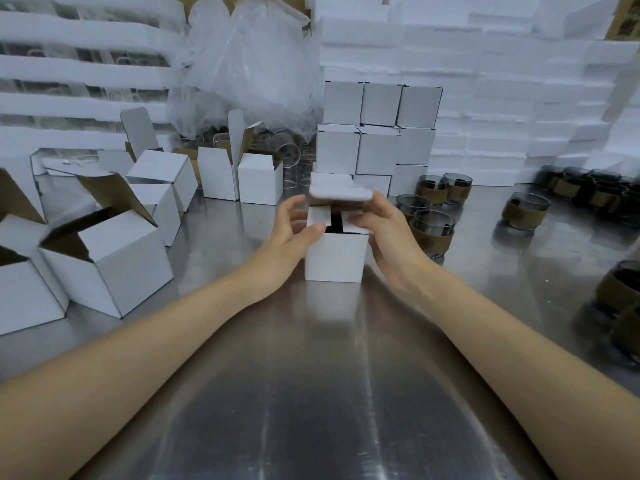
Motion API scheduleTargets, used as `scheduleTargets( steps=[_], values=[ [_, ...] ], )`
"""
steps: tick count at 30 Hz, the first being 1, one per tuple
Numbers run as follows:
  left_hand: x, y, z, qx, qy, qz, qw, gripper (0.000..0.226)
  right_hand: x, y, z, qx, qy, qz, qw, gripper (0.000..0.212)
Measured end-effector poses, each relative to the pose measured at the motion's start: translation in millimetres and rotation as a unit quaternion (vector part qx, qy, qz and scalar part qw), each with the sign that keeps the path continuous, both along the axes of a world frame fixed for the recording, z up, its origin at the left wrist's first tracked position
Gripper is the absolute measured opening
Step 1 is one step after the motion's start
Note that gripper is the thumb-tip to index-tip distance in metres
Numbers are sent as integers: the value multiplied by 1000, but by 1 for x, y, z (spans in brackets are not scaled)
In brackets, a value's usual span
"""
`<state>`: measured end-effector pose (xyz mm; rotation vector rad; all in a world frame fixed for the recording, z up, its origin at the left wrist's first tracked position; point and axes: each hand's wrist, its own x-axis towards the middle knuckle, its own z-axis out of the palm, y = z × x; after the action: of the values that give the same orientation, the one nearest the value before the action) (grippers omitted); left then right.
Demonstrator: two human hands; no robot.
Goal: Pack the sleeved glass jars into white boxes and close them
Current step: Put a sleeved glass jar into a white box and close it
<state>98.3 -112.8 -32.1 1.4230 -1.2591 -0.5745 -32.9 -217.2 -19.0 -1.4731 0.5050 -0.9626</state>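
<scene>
1 white box (334, 258) stands upright at the middle of the steel surface (311, 393). Its 2 small side flaps are folded inward with a dark gap between them, and its lid flap (341, 194) is blurred above them, not yet down. The left hand (294, 233) holds the box's left side, thumb on the left flap and fingers curled up to the lid's edge. The right hand (384, 233) grips the right side, fingers curled at the lid's other end. Just right of the box stand sleeved glass jars (433, 233) with brown bands, with more farther right. Behind it, closed boxes (377, 133) are stacked 3 high. To the left sit open boxes (104, 258) with raised flaps. Farther back are a crumpled plastic bag (249, 64) and piled foam sheets (519, 81).
</scene>
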Motion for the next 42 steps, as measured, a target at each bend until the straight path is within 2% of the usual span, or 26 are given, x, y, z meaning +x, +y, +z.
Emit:
scheduleTargets(
  steps=[3, 8, 11, 16, 20, 22, 30, 38, 42],
  values=[
    [-1, 0, 4, -9, 22, 12, 1000, 57, 0, 5, -1, -56, 13, -1, 998, 33],
    [-2, 2, 3, -13, 9, 9, 1000, 29, -7, 10, -4, -142, 34, 27, 989, 29],
    [-2, 3, 1, -25, -11, 9, 1000, 32, -6, 12, -8, -241, 52, -28, 969, 18],
    [1, 5, -1, -15, -37, -27, 999, 57, -7, 10, -8, -262, 22, -39, 964, 15],
    [1, 5, 2, -21, 30, -18, 999, 37, -8, 5, -10, -314, 39, -29, 948, 16],
    [2, 4, 3, -26, 28, -2, 999, 27, -7, 4, -10, -337, 44, -34, 940, 18],
    [1, 4, 2, -34, -2, -5, 999, 45, -6, 7, -9, -371, 30, -50, 927, 24],
    [-2, 4, 1, -34, -44, 23, 998, 42, -10, 7, -4, -413, 80, -50, 906, 23],
    [-2, 4, 1, -26, -13, 15, 999, 36, -13, 2, -7, -447, 120, -33, 886, 26]
  ],
)
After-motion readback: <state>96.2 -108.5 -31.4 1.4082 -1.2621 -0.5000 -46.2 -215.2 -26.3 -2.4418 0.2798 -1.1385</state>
